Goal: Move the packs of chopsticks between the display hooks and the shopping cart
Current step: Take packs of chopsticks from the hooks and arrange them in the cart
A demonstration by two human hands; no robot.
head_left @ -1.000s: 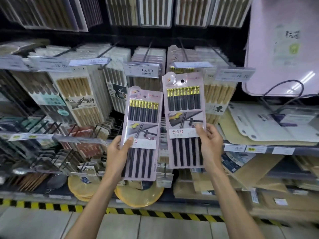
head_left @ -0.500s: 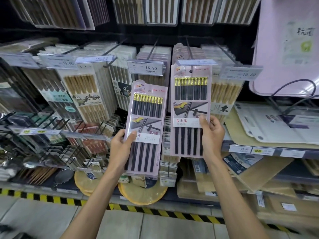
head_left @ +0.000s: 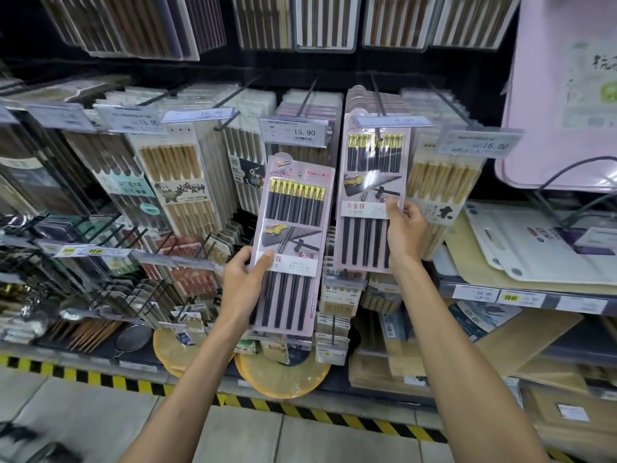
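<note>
Upward went the right pack (head_left: pixel 369 195) since a second before, until its top sat tucked behind the price label (head_left: pixel 392 121) at the display hook (head_left: pixel 376 95). The right hand (head_left: pixel 405 230) pinched its edge between thumb and fingers. The left hand (head_left: pixel 245 279) kept gripping the left pack (head_left: pixel 293 242), held lower beside it, off the hooks.

SHALL on left pink pack (head_left: pixel 293 235), 合金筷 on right pack (head_left: pixel 370 182), 15.90 price tag (head_left: pixel 293 132), 16.00 tag (head_left: pixel 480 145)
</note>
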